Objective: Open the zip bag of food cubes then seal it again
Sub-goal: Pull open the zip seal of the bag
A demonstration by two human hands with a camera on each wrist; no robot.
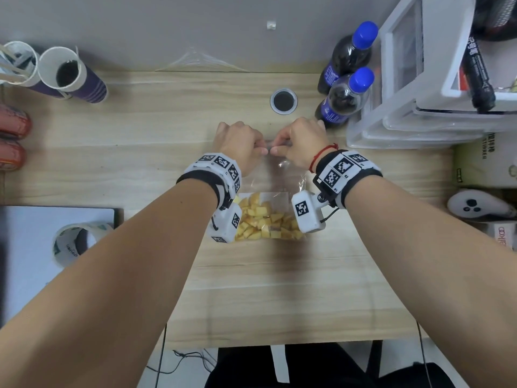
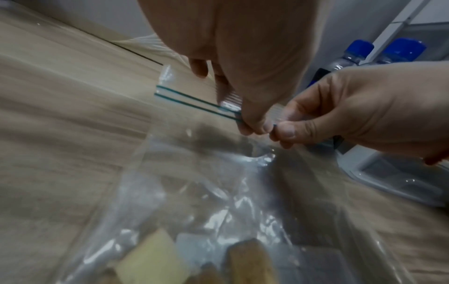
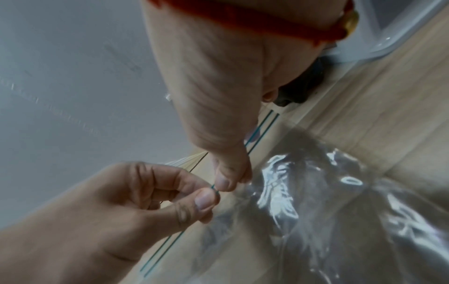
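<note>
A clear zip bag lies flat on the wooden table, with yellow food cubes piled at its near end. Its green-lined zip strip runs along the far edge. My left hand and right hand both pinch that strip near its middle, thumb tips almost touching. The left wrist view shows the left hand and the right hand gripping the strip side by side. Seen from the right wrist, the right hand and left hand hold the zip strip. Whether the zip is sealed cannot be told.
Two blue-capped cola bottles and a small dark-filled cup stand just beyond my hands. White plastic drawers fill the far right. Paper cups and red cans sit at the left, a tape roll at near left.
</note>
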